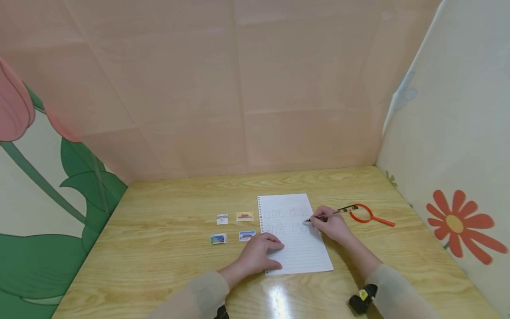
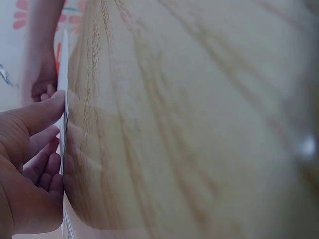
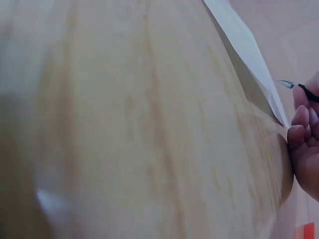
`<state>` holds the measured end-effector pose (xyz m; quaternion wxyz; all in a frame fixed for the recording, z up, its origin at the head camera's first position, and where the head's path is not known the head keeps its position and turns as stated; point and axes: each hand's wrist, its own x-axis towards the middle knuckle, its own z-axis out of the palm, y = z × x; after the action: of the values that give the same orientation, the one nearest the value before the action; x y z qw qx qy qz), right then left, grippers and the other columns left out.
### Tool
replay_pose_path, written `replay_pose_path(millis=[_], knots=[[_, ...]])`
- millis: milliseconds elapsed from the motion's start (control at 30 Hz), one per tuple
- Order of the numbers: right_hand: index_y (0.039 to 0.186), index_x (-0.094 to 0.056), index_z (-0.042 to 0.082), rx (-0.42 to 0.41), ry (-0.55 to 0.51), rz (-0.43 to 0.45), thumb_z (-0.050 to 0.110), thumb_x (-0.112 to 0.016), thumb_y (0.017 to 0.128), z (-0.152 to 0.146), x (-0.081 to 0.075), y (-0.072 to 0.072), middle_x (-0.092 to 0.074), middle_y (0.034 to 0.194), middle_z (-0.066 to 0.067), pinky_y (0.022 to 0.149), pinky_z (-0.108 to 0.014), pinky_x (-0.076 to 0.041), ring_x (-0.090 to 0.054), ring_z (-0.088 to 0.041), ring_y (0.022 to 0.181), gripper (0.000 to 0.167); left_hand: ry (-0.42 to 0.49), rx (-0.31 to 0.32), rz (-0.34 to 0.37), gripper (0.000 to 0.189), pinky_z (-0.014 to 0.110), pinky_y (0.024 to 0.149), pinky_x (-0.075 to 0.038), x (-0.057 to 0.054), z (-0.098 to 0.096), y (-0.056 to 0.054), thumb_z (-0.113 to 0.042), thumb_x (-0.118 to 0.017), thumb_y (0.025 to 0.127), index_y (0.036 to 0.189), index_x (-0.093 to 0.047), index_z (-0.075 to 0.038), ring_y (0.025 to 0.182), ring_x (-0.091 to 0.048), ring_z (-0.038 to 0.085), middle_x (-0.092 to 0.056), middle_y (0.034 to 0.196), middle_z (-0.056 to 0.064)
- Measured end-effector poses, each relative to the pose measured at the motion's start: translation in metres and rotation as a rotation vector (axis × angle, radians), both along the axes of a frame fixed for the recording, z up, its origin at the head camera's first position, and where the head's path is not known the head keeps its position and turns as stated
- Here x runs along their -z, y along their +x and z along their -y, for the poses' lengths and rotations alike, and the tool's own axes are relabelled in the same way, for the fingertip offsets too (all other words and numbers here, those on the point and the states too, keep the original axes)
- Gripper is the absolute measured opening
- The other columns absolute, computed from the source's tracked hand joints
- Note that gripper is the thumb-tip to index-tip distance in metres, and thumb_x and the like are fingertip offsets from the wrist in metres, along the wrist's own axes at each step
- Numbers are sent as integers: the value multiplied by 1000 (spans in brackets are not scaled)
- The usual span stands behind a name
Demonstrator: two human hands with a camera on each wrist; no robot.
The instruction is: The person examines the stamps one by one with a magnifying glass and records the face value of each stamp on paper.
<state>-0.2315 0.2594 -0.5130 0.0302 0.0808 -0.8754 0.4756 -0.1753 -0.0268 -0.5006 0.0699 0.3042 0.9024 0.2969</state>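
Observation:
A sheet of lined paper (image 1: 296, 259) with punched holes along its left edge lies on the table, bearing two rows of faint handwritten numbers and characters. My left hand (image 1: 260, 253) rests on its lower left part, fingers spread loosely; the left wrist view shows this hand (image 2: 32, 154) at the sheet's edge. A pen (image 1: 336, 212) is pinched in my right hand (image 1: 334, 226), its tip at the second row of writing. In the right wrist view the pen's clear tip (image 3: 286, 83) stands out past the fingers, close to the paper (image 3: 249, 55).
Several small stamp-like pictures lie left of the sheet, among them a yellow one (image 1: 245, 216), a blue-green one (image 1: 218, 239) and one (image 1: 247, 235) near my left hand. A red magnifying glass (image 1: 380, 220) lies right of the pen. Walls border the wooden table (image 1: 167, 230).

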Motion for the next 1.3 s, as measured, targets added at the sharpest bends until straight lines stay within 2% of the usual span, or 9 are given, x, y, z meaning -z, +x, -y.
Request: replay_pose_path(millis=[367, 467, 600, 667, 867, 1067, 1200, 1300], knots=[[95, -63, -1, 3, -77, -38, 4, -71, 88, -1, -8, 7, -64, 78, -6, 51, -21, -42, -52, -9, 61, 11, 10, 0, 0, 52, 31, 101, -41, 1, 0, 0, -30, -88, 73, 121, -72, -15, 111, -54, 12, -64, 117, -9], [97, -63, -2, -6, -99, -50, 3, -70, 89, -4, -9, 8, -67, 81, -9, 53, -21, -45, -58, -10, 65, 12, 10, -3, 10, 53, 31, 101, -41, 1, 0, 0, -30, -88, 73, 121, -72, -16, 111, -54, 12, -64, 117, -10], [102, -63, -2, -16, -130, -42, 2, -68, 91, -12, -11, 9, -70, 86, -16, 56, -21, -49, -67, -18, 73, 13, 10, -5, 9, 53, 31, 100, -41, 2, 0, -1, -30, -88, 73, 121, -72, -16, 111, -54, 11, -64, 116, -10], [105, -62, -2, -25, -121, -49, 3, -67, 92, -16, -11, 9, -70, 90, -18, 57, -22, -50, -66, -20, 74, 15, 11, -4, 7, 52, 31, 100, -41, 2, 0, -1, -30, -88, 73, 121, -72, -16, 111, -54, 11, -64, 116, -10], [107, -65, 0, -17, -105, -101, 8, -72, 91, -25, -15, 14, -69, 94, -17, 61, -19, -49, -61, -11, 74, 20, 10, -1, 1, 53, 30, 100, -41, 2, 0, -1, -30, -89, 73, 121, -72, -15, 110, -54, 11, -64, 116, -10], [116, -63, -8, -81, -96, -177, -2, -69, 90, -30, -21, 18, -69, 101, -22, 68, -19, -53, -65, -13, 84, 27, -11, -2, -5, 54, 31, 100, -41, 4, -1, -1, -32, -88, 73, 122, -72, -17, 111, -54, 10, -63, 117, -10], [124, -56, -15, -125, -214, -95, -9, -60, 93, -36, -18, 16, -64, 109, -34, 75, -24, -57, -68, -22, 94, 32, -12, -8, 3, 54, 32, 101, -41, 4, -1, -1, -31, -88, 73, 122, -71, -17, 112, -54, 11, -63, 118, -10], [129, -50, -17, -127, -300, -26, -7, -54, 98, -41, -16, 14, -60, 116, -37, 77, -25, -57, -68, -23, 99, 33, -11, -8, 3, 54, 32, 101, -41, 3, -1, 0, -31, -88, 73, 122, -72, -17, 112, -54, 11, -64, 118, -9]])
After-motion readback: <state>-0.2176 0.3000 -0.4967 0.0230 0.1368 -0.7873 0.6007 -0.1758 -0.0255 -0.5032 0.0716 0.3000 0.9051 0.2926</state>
